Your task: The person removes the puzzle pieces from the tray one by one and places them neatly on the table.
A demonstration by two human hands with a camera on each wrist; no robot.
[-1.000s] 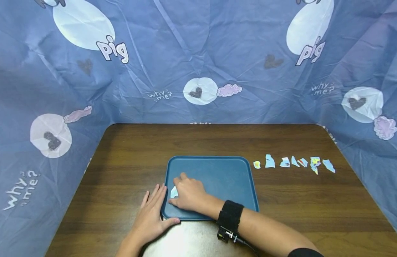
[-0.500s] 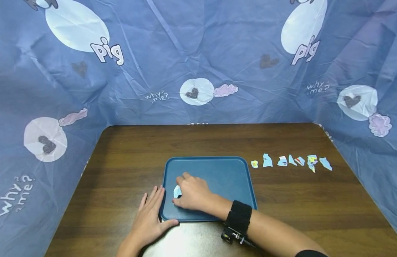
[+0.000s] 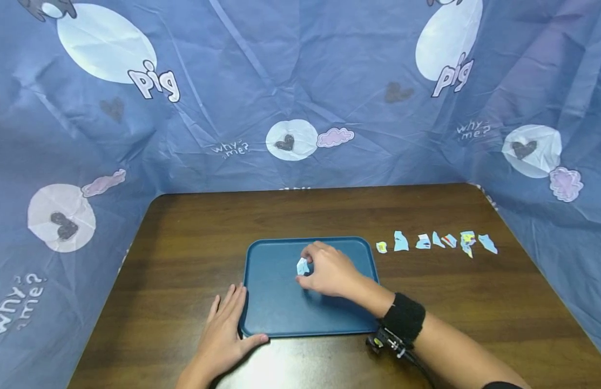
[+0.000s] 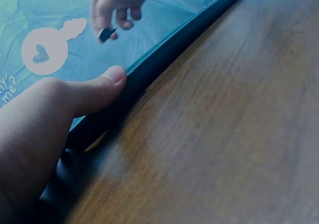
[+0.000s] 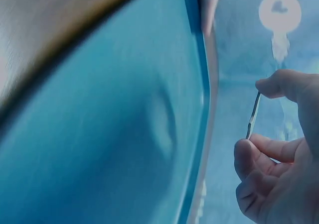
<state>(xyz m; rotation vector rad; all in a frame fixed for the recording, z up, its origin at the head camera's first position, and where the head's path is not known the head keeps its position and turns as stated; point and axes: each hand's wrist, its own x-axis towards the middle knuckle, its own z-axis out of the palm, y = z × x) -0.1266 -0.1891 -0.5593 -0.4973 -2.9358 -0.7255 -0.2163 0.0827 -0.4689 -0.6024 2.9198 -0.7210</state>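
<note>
Above the blue tray (image 3: 285, 310), my right hand (image 3: 331, 271) pinches a flat light-blue piece (image 3: 302, 266) with an irregular outline between thumb and fingertips. Seen nearly edge-on in the right wrist view, the piece (image 5: 253, 115) is thin, raised off the tray floor. My left hand (image 3: 222, 332) lies at the tray's front left corner with its fingers extended along the left side. Its thumb (image 4: 97, 92) rests on the front rim in the left wrist view, where the other hand and the dark-looking piece (image 4: 105, 34) show beyond.
Right of the tray, several similar irregular pieces lie in a row on the wooden table (image 3: 203, 227), from a small yellow one (image 3: 381, 247) to a light-blue one (image 3: 487, 243). A printed blue cloth (image 3: 222, 108) hangs behind the table and at its sides.
My right hand has carried the light-blue piece from the tray's left side, right and away from me, lifting it. The left hand stays at the tray corner. The head view has shifted slightly.
</note>
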